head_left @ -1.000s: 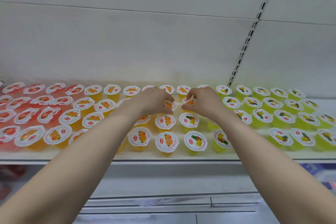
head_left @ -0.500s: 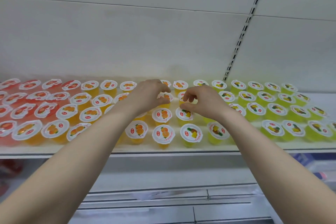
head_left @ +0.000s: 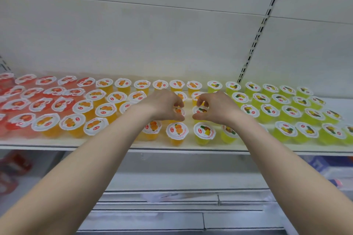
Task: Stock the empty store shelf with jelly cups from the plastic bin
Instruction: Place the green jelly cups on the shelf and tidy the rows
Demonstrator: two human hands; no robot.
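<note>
While left hand (head_left: 162,105) grips orange jelly cup (head_left: 179,111), right hand (head_left: 219,107) grips pineapple cup (head_left: 201,110).

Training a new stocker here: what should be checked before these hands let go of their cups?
1. Grip of left hand on orange cup: ok.
2. Grip of right hand on yellow cup: ok.
3. Both cups upright, lids up: ok.
4. Each cup within its colour block on the shelf: ok.
5. Bases flat on shelf: cannot tell, hidden.
6. Stock left in bin: cannot tell, bin out of view.
</note>
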